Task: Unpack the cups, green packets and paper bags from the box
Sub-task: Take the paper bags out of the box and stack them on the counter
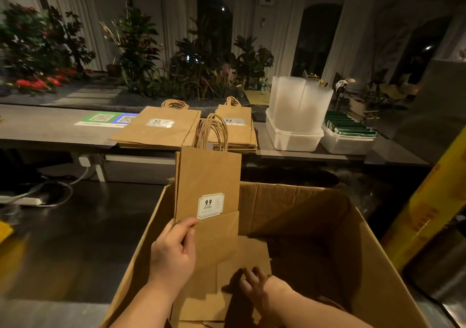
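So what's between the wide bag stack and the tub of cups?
Head view: a narrower stack of paper bags, between wide bag stack and tub of cups.

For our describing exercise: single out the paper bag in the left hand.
Find the big open cardboard box. At its left wall the left hand holds one paper bag. It alone stands upright, handles up; the stacked bags lie flat.

Single view for me: head camera, wide-angle, worn by person, facing forward and down. Box [302, 201] close beneath lens, open top toward me, fills lower frame. Forearms enter from bottom edge; left hand [174, 252] and right hand [254, 287] nearest things I see. Paper bag [206, 183] at frame centre. Surface [50, 125] crosses mid frame, farther off. Plants [141, 50] far along top
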